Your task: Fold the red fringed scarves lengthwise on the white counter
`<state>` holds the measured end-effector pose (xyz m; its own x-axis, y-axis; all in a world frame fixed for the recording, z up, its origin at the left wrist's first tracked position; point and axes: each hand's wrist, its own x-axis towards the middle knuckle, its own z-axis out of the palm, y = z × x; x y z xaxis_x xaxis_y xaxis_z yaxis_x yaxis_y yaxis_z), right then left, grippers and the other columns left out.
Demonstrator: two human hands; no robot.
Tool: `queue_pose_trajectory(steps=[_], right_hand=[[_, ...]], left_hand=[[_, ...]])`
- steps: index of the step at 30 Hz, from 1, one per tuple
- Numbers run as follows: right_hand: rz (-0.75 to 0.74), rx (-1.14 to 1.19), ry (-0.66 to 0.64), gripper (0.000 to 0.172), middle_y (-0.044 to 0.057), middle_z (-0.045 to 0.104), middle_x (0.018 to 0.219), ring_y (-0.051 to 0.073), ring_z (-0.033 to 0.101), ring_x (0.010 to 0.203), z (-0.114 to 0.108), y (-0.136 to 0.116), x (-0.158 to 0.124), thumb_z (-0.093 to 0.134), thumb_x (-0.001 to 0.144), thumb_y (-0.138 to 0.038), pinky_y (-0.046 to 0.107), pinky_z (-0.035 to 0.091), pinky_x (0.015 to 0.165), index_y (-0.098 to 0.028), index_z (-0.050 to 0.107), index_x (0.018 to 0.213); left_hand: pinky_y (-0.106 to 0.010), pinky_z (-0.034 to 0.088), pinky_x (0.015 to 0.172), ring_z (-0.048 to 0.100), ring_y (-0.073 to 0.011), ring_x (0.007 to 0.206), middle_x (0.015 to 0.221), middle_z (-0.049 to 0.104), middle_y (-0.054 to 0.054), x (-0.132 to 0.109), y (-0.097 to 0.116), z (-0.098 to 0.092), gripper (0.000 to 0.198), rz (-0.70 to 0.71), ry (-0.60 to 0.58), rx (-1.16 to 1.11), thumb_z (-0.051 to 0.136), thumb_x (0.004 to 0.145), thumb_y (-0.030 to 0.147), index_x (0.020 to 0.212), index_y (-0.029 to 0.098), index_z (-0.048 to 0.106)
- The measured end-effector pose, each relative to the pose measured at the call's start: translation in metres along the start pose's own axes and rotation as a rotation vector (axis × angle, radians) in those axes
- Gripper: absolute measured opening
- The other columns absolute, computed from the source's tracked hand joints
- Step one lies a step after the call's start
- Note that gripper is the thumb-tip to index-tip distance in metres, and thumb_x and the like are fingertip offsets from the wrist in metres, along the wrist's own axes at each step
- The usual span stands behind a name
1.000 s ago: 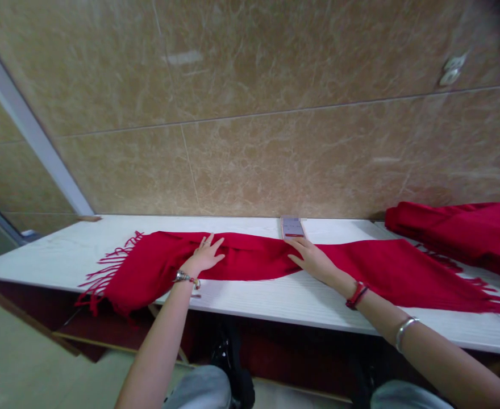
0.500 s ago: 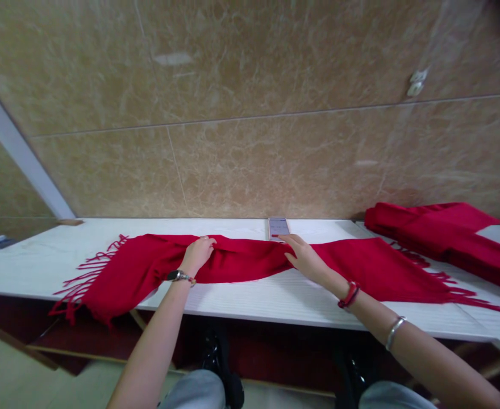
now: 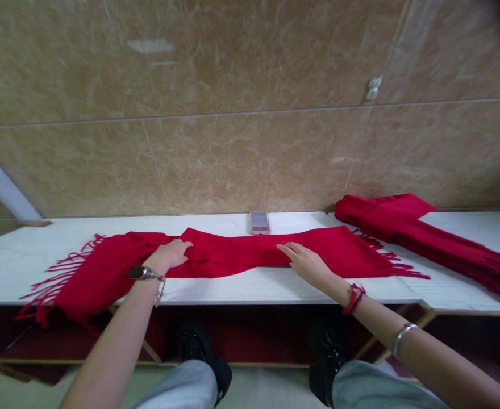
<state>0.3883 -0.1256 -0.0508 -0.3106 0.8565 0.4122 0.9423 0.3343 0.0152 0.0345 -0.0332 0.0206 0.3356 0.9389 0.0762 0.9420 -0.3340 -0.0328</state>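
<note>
A long red fringed scarf [image 3: 241, 253] lies stretched across a white table [image 3: 241, 287]. Its left fringed end hangs over the table's front edge. My left hand [image 3: 170, 254] is curled on the scarf left of the middle, fingers closed on a fold of the cloth. My right hand [image 3: 303, 261] lies flat on the scarf right of the middle, fingers stretched out. A phone [image 3: 259, 222] rests on the table just behind the scarf, against the wall.
A second red scarf [image 3: 407, 227] lies bunched at the back right and runs off to the right. A brown marble wall [image 3: 250, 113] rises straight behind the table. My knees and dark shoes [image 3: 194, 343] show below the table's front edge.
My left hand went from flat and spread to curled, gripping the cloth. The scarf has shifted left across the table. My right hand stays flat on it. The view has swung to the right.
</note>
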Motion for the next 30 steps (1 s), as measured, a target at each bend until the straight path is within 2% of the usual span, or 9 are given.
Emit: queue_pose_trajectory(steps=[2,4,7,10,16,20,24,27,30], right_hand=[[-0.012,-0.009,-0.030,0.050,0.013,0.060,0.111,0.023,0.057,0.098,0.001,0.002,-0.007,0.036,0.078,-0.003,0.035,0.047,0.083,-0.016,0.049,0.125],[-0.027,-0.013,-0.050,0.049,0.012,0.062,0.109,0.022,0.058,0.097,0.000,0.002,-0.012,0.036,0.079,-0.004,0.034,0.047,0.084,-0.016,0.050,0.124],[-0.070,0.015,-0.048,0.049,0.012,0.061,0.113,0.022,0.057,0.101,-0.003,0.001,-0.018,0.037,0.079,-0.004,0.034,0.045,0.087,-0.016,0.050,0.125],[-0.071,0.076,-0.033,0.048,0.010,0.061,0.113,0.021,0.057,0.101,-0.006,0.004,-0.020,0.036,0.081,-0.006,0.033,0.046,0.086,-0.017,0.049,0.126],[0.120,0.244,0.118,0.036,0.012,0.064,0.107,0.020,0.061,0.096,-0.006,0.016,-0.021,0.035,0.089,-0.016,0.030,0.049,0.080,-0.014,0.054,0.119],[-0.026,0.269,0.029,0.031,0.009,0.066,0.104,0.019,0.060,0.095,-0.011,0.017,-0.025,0.042,0.086,-0.015,0.032,0.048,0.084,-0.018,0.060,0.112],[-0.176,0.246,-0.058,0.029,0.009,0.065,0.106,0.020,0.058,0.100,-0.014,0.017,-0.030,0.045,0.086,-0.020,0.035,0.047,0.088,-0.017,0.062,0.109],[-0.205,0.232,-0.059,0.030,0.010,0.064,0.109,0.021,0.057,0.102,-0.012,0.021,-0.035,0.045,0.087,-0.023,0.036,0.047,0.089,-0.016,0.062,0.111],[-0.194,0.245,-0.045,0.031,0.010,0.063,0.113,0.021,0.057,0.105,-0.007,0.026,-0.041,0.043,0.089,-0.023,0.036,0.046,0.091,-0.017,0.061,0.113]], left_hand=[[-0.038,0.040,0.092,0.047,-0.0274,0.115,0.130,0.048,-0.012,-0.008,0.028,0.008,0.052,0.115,-0.044,0.000,0.061,0.074,0.024,0.125,0.020,0.050],[-0.030,0.036,0.098,0.043,-0.0219,0.121,0.135,0.043,-0.007,-0.017,0.056,0.015,0.054,0.327,-0.107,-0.039,0.056,0.079,0.030,0.131,0.024,0.044],[-0.027,0.034,0.099,0.044,-0.0192,0.120,0.132,0.046,-0.008,-0.025,0.078,0.026,0.050,0.445,-0.121,-0.047,0.043,0.084,0.018,0.133,0.021,0.041],[-0.028,0.037,0.097,0.044,-0.0178,0.120,0.132,0.048,-0.007,-0.024,0.073,0.034,0.060,0.363,-0.028,0.001,0.031,0.078,-0.001,0.132,0.022,0.042],[-0.029,0.033,0.101,0.044,-0.0157,0.120,0.128,0.052,-0.005,-0.019,0.048,0.032,0.065,0.202,0.118,0.054,0.029,0.071,-0.005,0.129,0.018,0.047],[-0.038,0.035,0.097,0.043,-0.0217,0.121,0.132,0.048,-0.007,-0.027,0.062,0.036,0.065,0.289,0.108,0.126,0.035,0.070,-0.004,0.128,0.023,0.048],[-0.039,0.032,0.102,0.046,-0.0196,0.119,0.130,0.051,-0.005,-0.031,0.081,0.048,0.055,0.444,0.143,0.114,0.035,0.078,-0.001,0.124,0.024,0.051],[-0.034,0.043,0.092,0.055,-0.0189,0.108,0.121,0.058,-0.007,-0.029,0.081,0.047,0.054,0.407,0.133,0.086,0.034,0.078,-0.003,0.123,0.020,0.052],[-0.033,0.046,0.087,0.057,-0.0208,0.106,0.116,0.061,-0.010,-0.029,0.070,0.041,0.050,0.335,0.137,0.061,0.035,0.077,-0.004,0.116,0.017,0.058]])
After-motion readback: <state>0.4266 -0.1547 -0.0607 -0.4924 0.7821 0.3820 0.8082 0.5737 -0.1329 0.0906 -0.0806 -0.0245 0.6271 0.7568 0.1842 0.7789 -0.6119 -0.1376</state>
